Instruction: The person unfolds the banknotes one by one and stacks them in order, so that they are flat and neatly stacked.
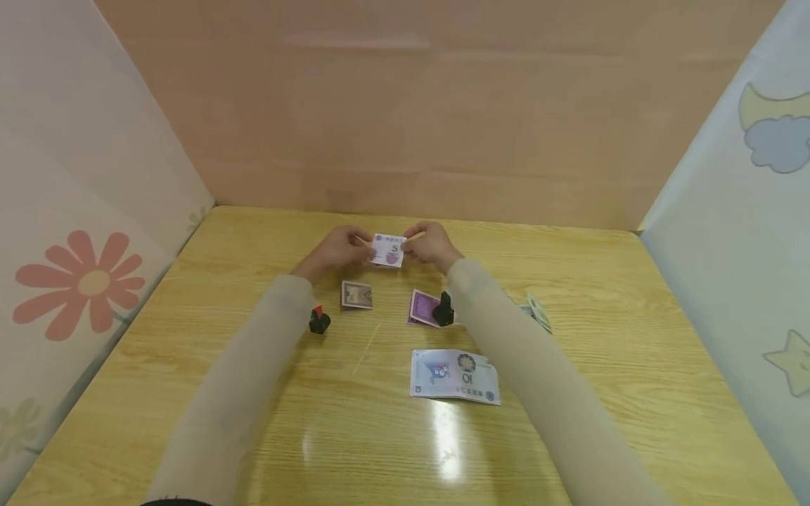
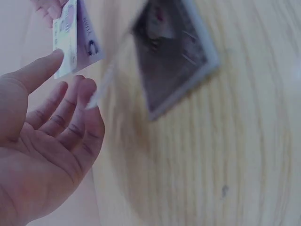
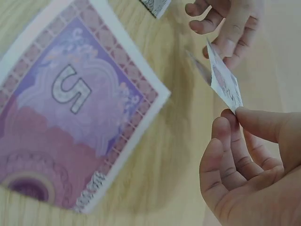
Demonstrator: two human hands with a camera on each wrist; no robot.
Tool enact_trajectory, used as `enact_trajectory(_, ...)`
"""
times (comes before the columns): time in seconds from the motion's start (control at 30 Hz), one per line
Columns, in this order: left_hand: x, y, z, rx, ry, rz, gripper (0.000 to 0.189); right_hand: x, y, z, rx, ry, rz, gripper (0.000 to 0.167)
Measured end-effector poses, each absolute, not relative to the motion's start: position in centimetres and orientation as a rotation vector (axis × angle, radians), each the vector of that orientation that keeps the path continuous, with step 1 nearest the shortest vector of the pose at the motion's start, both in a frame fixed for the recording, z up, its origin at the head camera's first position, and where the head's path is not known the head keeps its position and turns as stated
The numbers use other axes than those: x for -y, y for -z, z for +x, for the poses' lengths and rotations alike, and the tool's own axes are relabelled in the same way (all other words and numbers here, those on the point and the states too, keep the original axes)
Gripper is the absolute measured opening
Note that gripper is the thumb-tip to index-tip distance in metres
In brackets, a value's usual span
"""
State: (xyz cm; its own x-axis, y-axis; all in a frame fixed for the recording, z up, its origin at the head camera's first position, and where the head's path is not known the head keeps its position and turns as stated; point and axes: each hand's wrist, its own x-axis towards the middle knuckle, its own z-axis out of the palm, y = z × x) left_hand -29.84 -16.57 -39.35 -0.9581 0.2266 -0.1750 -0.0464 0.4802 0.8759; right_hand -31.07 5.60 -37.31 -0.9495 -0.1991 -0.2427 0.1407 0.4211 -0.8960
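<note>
A folded paper banknote (image 1: 388,251) marked 5, white and pale purple, is held up between both hands near the back of the table. My left hand (image 1: 344,247) pinches its left edge, the thumb lying on the face of the note in the left wrist view. At the opposite edge, my right hand (image 1: 433,244) pinches it between thumb and fingertips. The fold stands partly apart, with a second flap showing in both wrist views. Nearest below the left hand sits a brown folded banknote (image 1: 357,296). Below the right hand lies a purple folded banknote (image 1: 422,308), also marked 5.
A small black object (image 1: 444,310) stands at the purple note, and another black object with a red part (image 1: 319,322) is further left. Closer in lies a creased 10 banknote (image 1: 453,376). A greenish folded note (image 1: 538,313) shows beyond the right sleeve. Walls border the table's back and sides.
</note>
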Motion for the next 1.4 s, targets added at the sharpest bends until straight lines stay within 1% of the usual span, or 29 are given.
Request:
enact_trajectory(0.17, 17.4, 38.8, -29.8, -2.419, -1.625, 0.139, 0.045, -5.8, 36.6, -30.6, -2.354, 1.537, -0.118, 0.027)
enact_trajectory(0.27, 17.7, 38.5, -29.6, -2.381, -1.682, 0.144, 0.044, -6.0, 36.2, -30.4, -2.361, 1.54, -0.165, 0.026)
enact_trajectory(0.5, 17.6, 37.8, -28.4, -2.314, -1.753, 0.111, 0.036, -6.5, 35.3, -29.0, -2.372, 1.536, -0.322, 0.022)
enact_trajectory(0.7, 16.5, 37.0, -26.7, -2.309, -1.813, 0.209, 0.028, -7.8, 34.7, -27.4, -2.399, 1.514, -0.429, 0.022)
enact_trajectory(0.93, 15.2, 36.3, -24.5, -2.307, -1.802, 0.324, 0.024, -9.9, 34.3, -24.8, -2.423, 1.507, -0.517, 0.021)
enact_trajectory(1.1, 14.0, 36.3, -22.8, -2.322, -1.791, 0.359, 0.019, -11.4, 34.3, -22.7, -2.414, 1.537, -0.577, 0.021)
enact_trajectory(1.3, 12.5, 36.6, -20.6, -2.301, -1.825, 0.397, 0.014, -12.7, 34.2, -19.4, -2.43, 1.567, -0.59, 0.02)
enact_trajectory(1.4, 12.0, 36.8, -19.8, -2.28, -1.857, 0.418, 0.013, -13.1, 34.2, -18.4, -2.407, 1.603, -0.593, 0.02)
